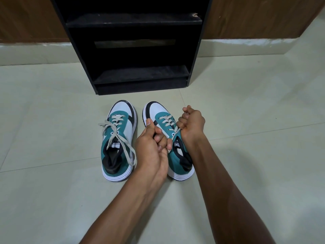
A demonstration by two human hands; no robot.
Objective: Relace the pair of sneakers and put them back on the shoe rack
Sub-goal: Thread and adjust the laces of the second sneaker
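Observation:
Two teal, white and black sneakers stand side by side on the floor, toes pointing at the black shoe rack (135, 80). The left sneaker (118, 143) is laced, and its grey lace ends lie loose over its side. My left hand (153, 147) is closed on a lace end at the inner side of the right sneaker (158, 110). My right hand (191, 122) is a fist on the other lace end (175, 133), which runs taut from the top eyelet. My hands hide much of the right sneaker's middle.
The rack's shelves (140, 73) are bare and dusty. It stands against a brown wall (263, 16) with a pale skirting. Pale floor tiles (52, 191) spread all around the shoes.

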